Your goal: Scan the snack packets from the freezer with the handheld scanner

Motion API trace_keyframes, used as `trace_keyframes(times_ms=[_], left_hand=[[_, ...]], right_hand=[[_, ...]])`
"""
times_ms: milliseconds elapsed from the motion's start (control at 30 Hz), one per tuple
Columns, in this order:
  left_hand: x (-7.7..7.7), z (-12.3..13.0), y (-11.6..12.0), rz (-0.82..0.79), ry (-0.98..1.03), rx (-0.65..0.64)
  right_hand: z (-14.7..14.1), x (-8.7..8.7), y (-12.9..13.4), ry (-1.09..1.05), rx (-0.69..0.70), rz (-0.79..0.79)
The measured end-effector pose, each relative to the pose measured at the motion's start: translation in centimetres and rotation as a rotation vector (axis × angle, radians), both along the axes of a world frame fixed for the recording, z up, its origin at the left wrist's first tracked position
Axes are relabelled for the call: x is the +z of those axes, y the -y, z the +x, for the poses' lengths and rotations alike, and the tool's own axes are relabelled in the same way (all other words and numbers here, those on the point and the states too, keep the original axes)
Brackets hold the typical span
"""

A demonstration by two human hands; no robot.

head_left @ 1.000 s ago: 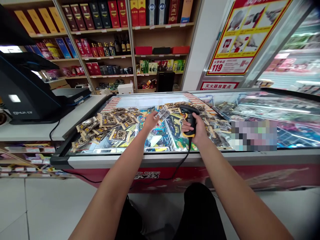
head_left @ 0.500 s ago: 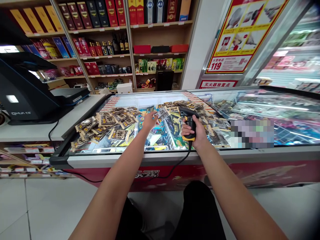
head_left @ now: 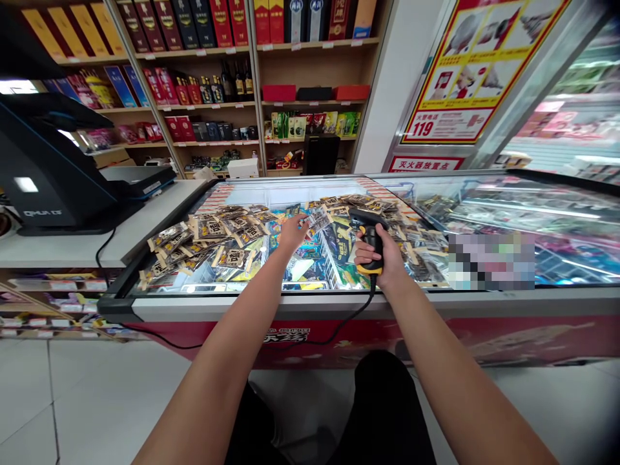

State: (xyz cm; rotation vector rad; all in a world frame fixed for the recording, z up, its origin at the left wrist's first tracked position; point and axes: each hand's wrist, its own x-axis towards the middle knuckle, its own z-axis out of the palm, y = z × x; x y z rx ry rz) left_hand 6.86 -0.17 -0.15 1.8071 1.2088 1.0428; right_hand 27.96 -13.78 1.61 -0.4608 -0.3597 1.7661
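Observation:
My right hand (head_left: 387, 255) is wrapped round the handle of a black and yellow barcode scanner (head_left: 372, 242), whose head points left over the freezer's glass top. My left hand (head_left: 293, 231) is closed at the fingertips on the edge of a small clear snack packet (head_left: 318, 219), just left of the scanner. A heap of brown and clear snack packets (head_left: 232, 257) spreads over the glass to the left. More packets (head_left: 421, 258) lie to the right, beside and behind the scanner. From the scanner's handle a black cable (head_left: 346, 320) hangs over the freezer's front edge.
The chest freezer (head_left: 310, 302) has a grey rim and red front. At the left, a black weighing machine (head_left: 53, 174) stands on a counter (head_left: 109, 236). Shelves (head_left: 208, 106) with boxes and bottles rise behind. A blurred patch covers something on the glass at the right.
The whole view has shifted slightly. Both hands stay in nearly the same place, with the scanner still in my right hand and the packet still at my left fingertips.

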Motion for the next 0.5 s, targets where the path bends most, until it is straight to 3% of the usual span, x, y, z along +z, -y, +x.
trace_keyframes(times_ms=[233,367,500], left_hand=[[0.4,-0.1,0.3,0.037,-0.056,0.032],[1.8,-0.6,1.4,0.259,-0.147,0.129],[3.3,-3.4,3.8,0.429,-0.276,0.099]], right_hand=[[0.2,-0.2,0.1,-0.018,0.025,0.008],[0.6,-0.4,-0.1,-0.033,-0.017,-0.023],[0.9,-0.7,-0.4,-0.027,-0.031,-0.059]])
